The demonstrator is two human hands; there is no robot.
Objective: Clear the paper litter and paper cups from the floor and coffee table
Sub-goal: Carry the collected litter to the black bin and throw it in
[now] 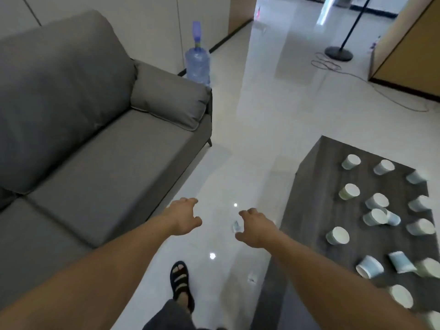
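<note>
Several paper cups lie scattered on the dark wood coffee table (309,210) at the right, some upright such as one cup (338,235), some tipped over such as another cup (369,266). A small scrap of paper (235,226) lies on the white floor just left of my right hand (254,228). A second scrap (252,278) lies on the floor by the table's near side. Both arms reach forward over the floor. My left hand (184,216) hangs with loosely curled fingers and holds nothing. My right hand also holds nothing.
A grey sofa (95,139) fills the left side. A blue water jug (197,64) stands behind its armrest. A lamp stand (338,53) with a cable is at the far right. My sandalled foot (180,282) is on the glossy floor between sofa and table.
</note>
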